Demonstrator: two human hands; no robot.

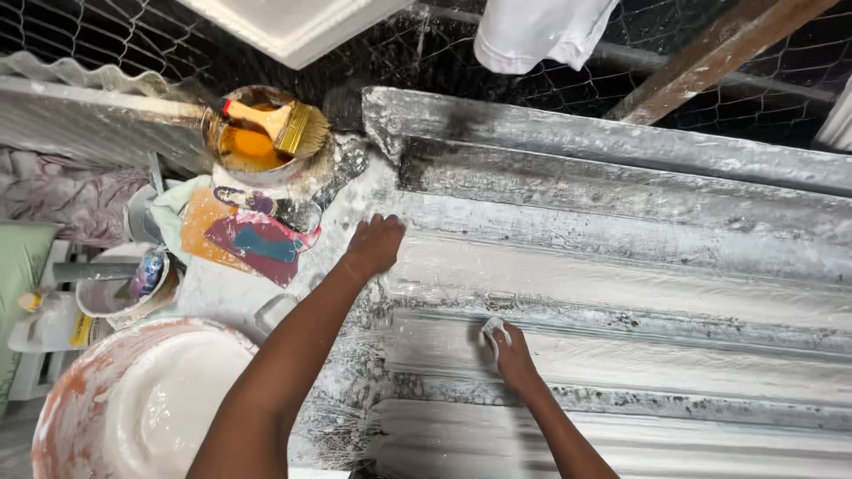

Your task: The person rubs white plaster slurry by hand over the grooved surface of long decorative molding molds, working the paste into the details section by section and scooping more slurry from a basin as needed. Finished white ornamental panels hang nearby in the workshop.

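- My right hand [513,355] pinches a small white pad [491,330], something like a sponge or a wad of cloth, with the fingers curled down over it. It sits pressed into one of the grooves of the long ridged mould [621,293], where the wet white coat looks to need working into the hollow.
- My left hand [374,244] rests palm-down on the near end of the mould, fingers bent and close together, gripping nothing. I judge that it steadies me and holds the piece still while the other hand rubs.
- The mould lies flat in front of me. Its long axis runs from my left hand away to the right edge of the view, and the ridges and grooves all follow that line, tilting slightly downward to the right.
- The pad is in a groove below my left hand, in the mould's left part.
- A tin of amber liquid [253,142] with a broad brush [280,124] laid across its rim stands just beyond the mould's left end.
- A big bucket [133,399] of white mix sits by my left elbow, close enough to reach.
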